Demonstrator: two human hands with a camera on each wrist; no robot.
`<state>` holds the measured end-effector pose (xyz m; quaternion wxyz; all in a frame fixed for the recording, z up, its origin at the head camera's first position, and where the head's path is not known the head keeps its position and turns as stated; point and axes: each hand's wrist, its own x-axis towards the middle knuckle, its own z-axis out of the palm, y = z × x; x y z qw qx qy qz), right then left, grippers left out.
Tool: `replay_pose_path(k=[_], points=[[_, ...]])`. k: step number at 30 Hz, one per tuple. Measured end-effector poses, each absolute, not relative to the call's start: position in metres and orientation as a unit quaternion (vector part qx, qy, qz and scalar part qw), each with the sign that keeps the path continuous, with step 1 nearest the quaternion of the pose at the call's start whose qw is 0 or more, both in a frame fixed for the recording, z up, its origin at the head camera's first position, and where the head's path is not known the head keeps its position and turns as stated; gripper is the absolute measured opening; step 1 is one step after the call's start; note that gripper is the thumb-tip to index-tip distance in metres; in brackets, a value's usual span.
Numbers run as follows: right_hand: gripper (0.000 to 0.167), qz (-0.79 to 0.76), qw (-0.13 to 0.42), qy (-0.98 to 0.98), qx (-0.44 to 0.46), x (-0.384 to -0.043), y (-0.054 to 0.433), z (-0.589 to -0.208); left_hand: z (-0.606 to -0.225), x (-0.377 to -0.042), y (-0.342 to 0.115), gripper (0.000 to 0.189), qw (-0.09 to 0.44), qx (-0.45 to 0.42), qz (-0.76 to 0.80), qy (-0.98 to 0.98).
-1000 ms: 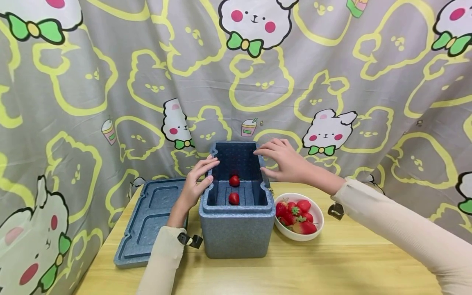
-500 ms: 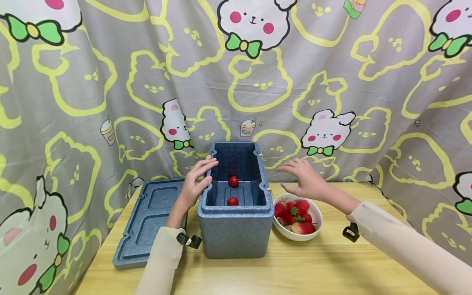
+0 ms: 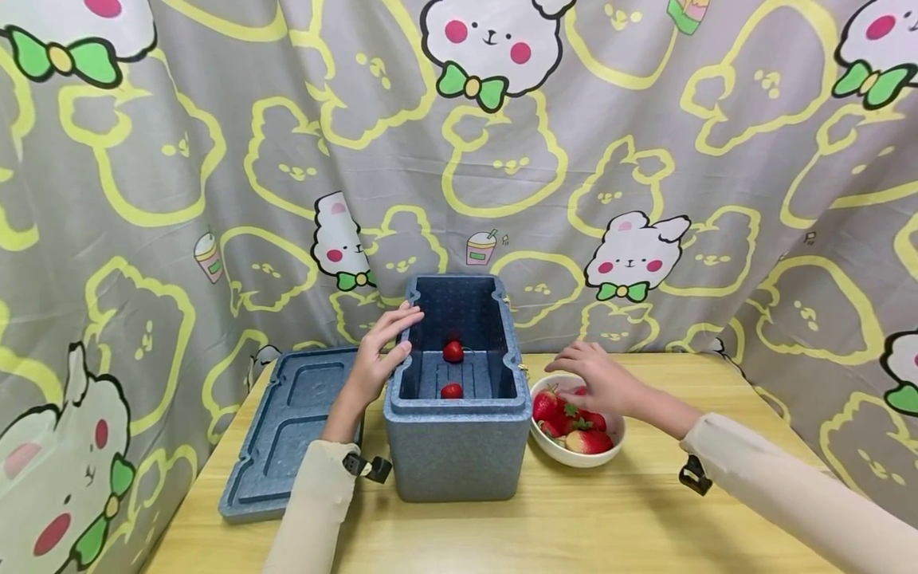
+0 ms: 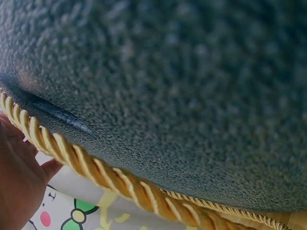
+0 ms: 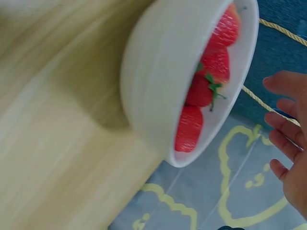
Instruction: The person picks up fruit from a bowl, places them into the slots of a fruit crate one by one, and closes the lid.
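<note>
A blue-grey foam box (image 3: 455,458) stands uncovered on the table. Two strawberries lie on its floor, one nearer (image 3: 451,391) and one farther (image 3: 453,351). My left hand (image 3: 371,360) rests on the box's left rim, fingers over the edge. To the right of the box is a white bowl (image 3: 579,460) with several strawberries (image 3: 590,442) in it. Over that bowl hovers my right hand (image 3: 601,379), fingers bent slightly downward; it hides the bowl's far side. The right wrist view has the right hand (image 5: 292,129) beside the bowl's rim, thumb and fingers apart, holding nothing.
A matching blue-grey lid (image 3: 287,434) lies on the wooden table (image 3: 631,526), left of the box. A twisted gold cord (image 4: 139,189) runs along the box's outer wall. Behind the table hangs a grey curtain (image 3: 402,167) with cartoon prints.
My right hand has left the box's right rim and moved right, then down over the strawberry bowl. My left hand stays on the left rim. The nearer strawberry in the box has shifted slightly.
</note>
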<state>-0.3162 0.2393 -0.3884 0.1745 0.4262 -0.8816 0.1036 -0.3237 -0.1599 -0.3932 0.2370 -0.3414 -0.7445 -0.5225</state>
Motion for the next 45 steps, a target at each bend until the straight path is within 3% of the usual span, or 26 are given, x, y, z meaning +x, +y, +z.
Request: replay_pose_path(k=[19,45], points=[[0.037,0.045,0.099,-0.889,0.445,-0.317,0.254,-0.41,-0.392,-0.324,-0.16,0.046,0.241,-0.342,-0.52,-0.745],[0.027,0.04,0.085,-0.893,0.441,-0.317,0.256,-0.416,-0.392,-0.324,-0.159,0.045,0.24,-0.342,-0.518,-0.747]])
